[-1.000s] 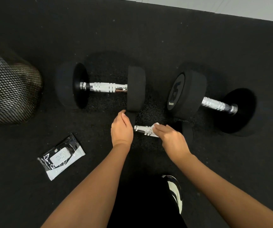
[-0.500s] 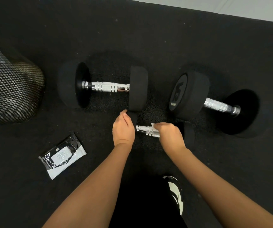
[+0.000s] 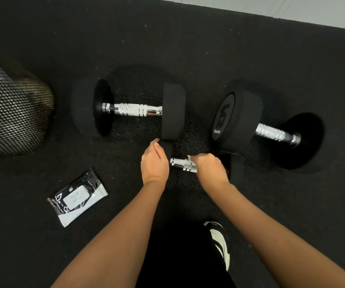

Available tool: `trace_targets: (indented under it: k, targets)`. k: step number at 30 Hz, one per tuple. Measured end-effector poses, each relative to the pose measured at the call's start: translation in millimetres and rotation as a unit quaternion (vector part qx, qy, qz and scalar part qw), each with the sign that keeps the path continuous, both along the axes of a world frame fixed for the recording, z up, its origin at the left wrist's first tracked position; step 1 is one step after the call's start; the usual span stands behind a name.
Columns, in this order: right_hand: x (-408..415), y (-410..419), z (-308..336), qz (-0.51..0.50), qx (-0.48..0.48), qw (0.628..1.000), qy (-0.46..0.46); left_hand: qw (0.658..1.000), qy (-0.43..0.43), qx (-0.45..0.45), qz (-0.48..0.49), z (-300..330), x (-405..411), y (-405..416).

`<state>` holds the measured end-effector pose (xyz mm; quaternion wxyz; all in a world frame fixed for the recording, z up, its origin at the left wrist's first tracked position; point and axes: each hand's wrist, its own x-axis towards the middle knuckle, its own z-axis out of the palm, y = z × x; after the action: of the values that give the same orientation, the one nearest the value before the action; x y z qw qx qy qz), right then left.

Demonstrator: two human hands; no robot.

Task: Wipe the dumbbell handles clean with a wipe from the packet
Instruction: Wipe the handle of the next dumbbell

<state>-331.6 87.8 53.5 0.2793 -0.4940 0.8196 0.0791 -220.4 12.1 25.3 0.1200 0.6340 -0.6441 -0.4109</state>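
Three black dumbbells with chrome handles lie on the dark rubber floor. The smallest dumbbell (image 3: 183,164) lies nearest me. My left hand (image 3: 154,163) grips its left weight head. My right hand (image 3: 210,169) is curled round the right part of its handle with a white wipe (image 3: 190,157), of which only a corner shows. A larger dumbbell (image 3: 134,110) lies beyond on the left and another (image 3: 269,132), marked 15, on the right. The black and white wipe packet (image 3: 78,197) lies flat at lower left.
A black mesh bin (image 3: 11,119) lies at the left edge. A black and white shoe (image 3: 220,244) shows between my forearms. A pale floor strip (image 3: 292,11) borders the mat at the top right.
My right hand with the wipe has slid a little to the right along the small dumbbell's handle, baring more chrome. The left hand holds still.
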Motion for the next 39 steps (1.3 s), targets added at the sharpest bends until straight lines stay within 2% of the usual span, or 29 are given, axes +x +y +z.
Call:
trace_targets:
  k: [5, 10, 12, 15, 17, 19, 22, 25, 29, 32, 35, 39]
  targets:
    - [-10, 28, 8, 0.033, -0.074, 0.994, -0.079, 1.0, 0.005, -0.003, -0.003, 0, 0, 0]
    - [-5, 20, 1, -0.007, -0.043, 0.999, -0.019, 1.0, -0.004, 0.002, -0.002, 2, -1, 0]
    - [7, 17, 5, 0.013, -0.07, 0.997, -0.029, 1.0, -0.004, 0.002, -0.002, 2, -1, 0]
    - [9, 27, 9, 0.062, -0.161, 0.985, -0.024, 1.0, -0.004, 0.002, 0.0, 1, -2, -1]
    - [-2, 41, 1, 0.08, -0.18, 0.98, -0.002, 1.0, -0.002, 0.003, 0.001, 0, -2, -1]
    - [-6, 42, -2, 0.058, -0.142, 0.988, -0.029, 1.0, -0.003, 0.004, 0.001, 1, -2, -1]
    - [1, 32, -6, 0.022, -0.124, 0.992, -0.018, 1.0, -0.006, 0.003, 0.001, 1, -1, 0]
    - [16, 29, -9, 0.081, -0.182, 0.979, -0.04, 1.0, -0.003, -0.001, -0.001, 1, -2, 0]
    - [-2, 50, -10, 0.176, -0.227, 0.958, -0.02, 1.0, -0.004, -0.003, -0.002, 1, -2, 0]
    - [-15, 53, -13, 0.174, -0.214, 0.961, -0.009, 1.0, -0.004, -0.009, -0.003, -1, -1, -1]
    - [-4, 47, -17, 0.144, -0.245, 0.959, -0.009, 1.0, -0.004, -0.012, -0.002, -1, -2, -1]
    - [5, 52, -18, 0.207, -0.28, 0.937, -0.023, 1.0, 0.0, -0.017, 0.001, -1, -1, -1]
